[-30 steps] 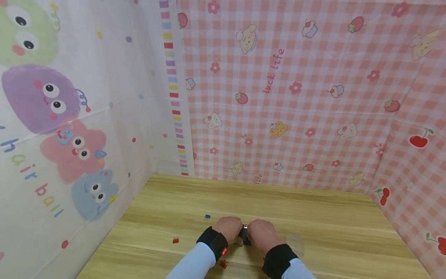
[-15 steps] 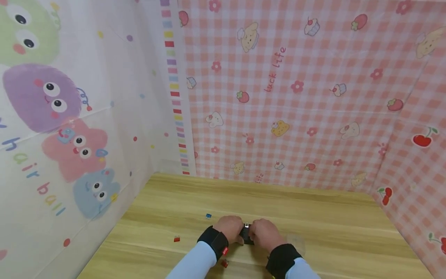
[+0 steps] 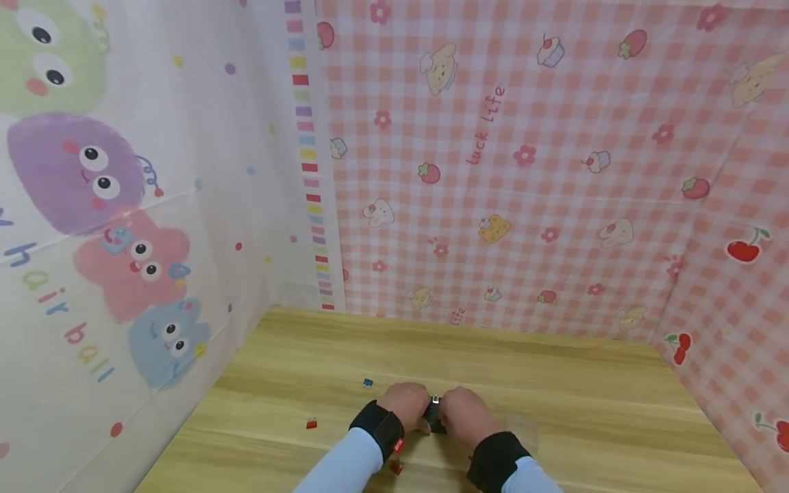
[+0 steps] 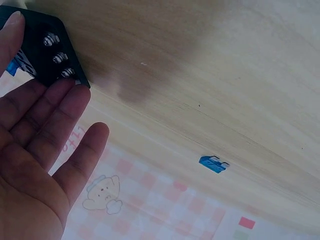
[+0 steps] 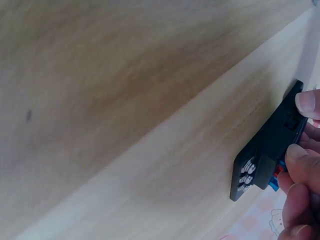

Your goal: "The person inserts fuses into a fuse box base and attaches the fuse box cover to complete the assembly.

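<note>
Between both hands is a small black plate-like block (image 3: 435,420) with a silvery metal part at its far end. In the left wrist view, several metal screw posts line this black block (image 4: 42,45), and the left thumb and fingers hold its end. My left hand (image 3: 405,405) grips the left side. My right hand (image 3: 466,415) is at the right side; in the right wrist view its curled fingers (image 5: 300,165) pinch the block (image 5: 267,142) by a raised part. Small red and blue bits (image 5: 276,176) show beside those fingers, partly hidden.
A small blue piece (image 3: 368,383) lies beyond the left hand. One red piece (image 3: 311,423) is farther left, another (image 3: 396,467) lies by the left wrist. A faint clear item (image 3: 522,431) is right of the right hand. Patterned cloth walls (image 3: 493,171) border the wooden table (image 3: 585,383).
</note>
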Available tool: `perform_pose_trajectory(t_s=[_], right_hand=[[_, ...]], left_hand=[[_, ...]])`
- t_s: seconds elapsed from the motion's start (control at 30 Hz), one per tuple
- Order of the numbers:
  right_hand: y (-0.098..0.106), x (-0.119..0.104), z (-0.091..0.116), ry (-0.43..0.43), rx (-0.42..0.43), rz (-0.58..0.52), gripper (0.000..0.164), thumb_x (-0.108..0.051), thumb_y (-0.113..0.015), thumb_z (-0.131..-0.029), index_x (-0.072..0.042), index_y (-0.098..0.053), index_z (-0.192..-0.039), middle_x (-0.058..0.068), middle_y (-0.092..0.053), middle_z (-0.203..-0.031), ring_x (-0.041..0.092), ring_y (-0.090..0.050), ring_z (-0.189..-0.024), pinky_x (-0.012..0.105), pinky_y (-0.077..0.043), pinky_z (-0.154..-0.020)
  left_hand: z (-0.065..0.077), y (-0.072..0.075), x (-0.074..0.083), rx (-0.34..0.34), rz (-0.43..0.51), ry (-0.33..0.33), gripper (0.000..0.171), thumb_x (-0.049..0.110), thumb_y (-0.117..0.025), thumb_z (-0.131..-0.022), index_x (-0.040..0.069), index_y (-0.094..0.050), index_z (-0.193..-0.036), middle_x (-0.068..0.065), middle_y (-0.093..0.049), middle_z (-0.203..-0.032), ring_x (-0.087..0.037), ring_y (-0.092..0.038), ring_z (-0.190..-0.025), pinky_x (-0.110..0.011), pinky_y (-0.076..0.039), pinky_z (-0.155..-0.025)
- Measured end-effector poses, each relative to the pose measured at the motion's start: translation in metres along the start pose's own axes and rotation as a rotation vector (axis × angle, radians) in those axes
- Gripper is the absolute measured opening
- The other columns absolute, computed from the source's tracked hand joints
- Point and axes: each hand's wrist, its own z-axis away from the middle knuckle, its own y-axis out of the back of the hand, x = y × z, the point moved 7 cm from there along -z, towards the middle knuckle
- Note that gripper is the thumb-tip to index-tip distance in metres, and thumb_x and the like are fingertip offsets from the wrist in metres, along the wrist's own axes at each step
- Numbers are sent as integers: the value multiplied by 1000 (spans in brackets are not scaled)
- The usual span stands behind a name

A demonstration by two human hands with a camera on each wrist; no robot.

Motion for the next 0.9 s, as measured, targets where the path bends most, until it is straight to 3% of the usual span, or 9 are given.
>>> perform_pose_trajectory(t_s=[0.3, 0.67, 0.9], right_hand=[[0, 5, 1, -34, 20, -65, 21, 3, -80, -73, -12, -69, -63, -8, -58, -61, 8, -48, -57, 28, -45, -59], [-8, 3, -1, -37, -52, 17, 23, 5, -80, -70, -12, -66, -63, -7, -55, -63, 9, -46, -56, 28, -44, -58], [-1, -3, -2, 14, -28, 101, 27, 3, -80, -69, -13, -61, -59, -7, -48, -57, 11, -42, -55, 28, -41, -56]], left_hand=[[-2, -5, -2, -4, -3, -3, 31, 35, -89, -72, 13, -70, -81, 6, -57, -72, -7, -48, -63, -24, -43, -63], [-1, 0, -1, 6, -2, 4, 31, 34, -91, -69, 13, -70, -80, 6, -56, -69, -8, -46, -61, -24, -42, -61], [0, 4, 2, 3, 15, -5, 31, 33, -90, -71, 13, -69, -80, 7, -56, -70, -7, -46, -62, -23, -42, -61]])
